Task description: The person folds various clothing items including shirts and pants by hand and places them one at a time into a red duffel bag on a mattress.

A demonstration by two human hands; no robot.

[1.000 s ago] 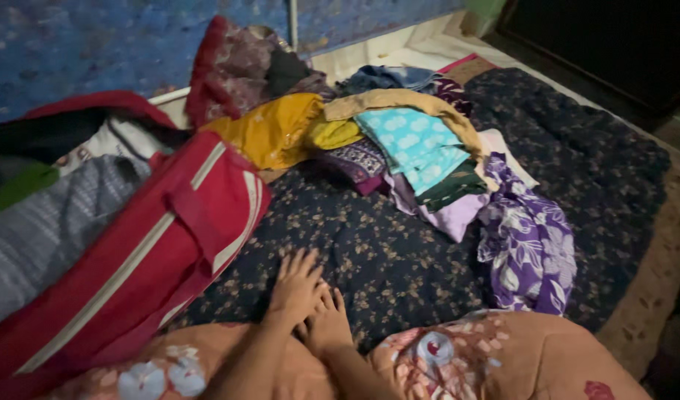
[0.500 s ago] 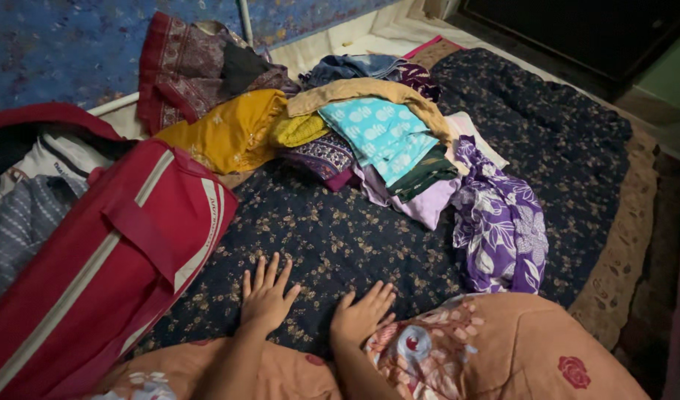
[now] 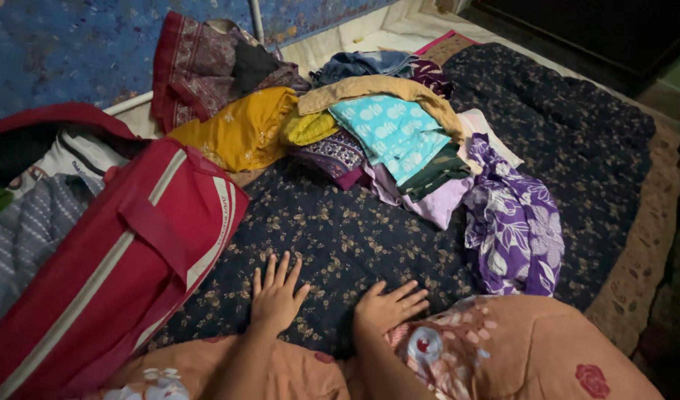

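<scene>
Quilt (image 3: 370, 237) dark navy, small tan floral print; both hands' fingers spread flat, gripping nothing.

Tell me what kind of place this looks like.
Probably a bedroom at home. A dark floral quilt is spread on the floor, loose clothes lie heaped on it, and an open red bag holds more. Both hands rest flat on the quilt.

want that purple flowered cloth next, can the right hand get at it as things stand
Probably yes: the right hand lies flat and empty on the dark quilt, and only bare quilt separates it from the purple flowered cloth.
</scene>
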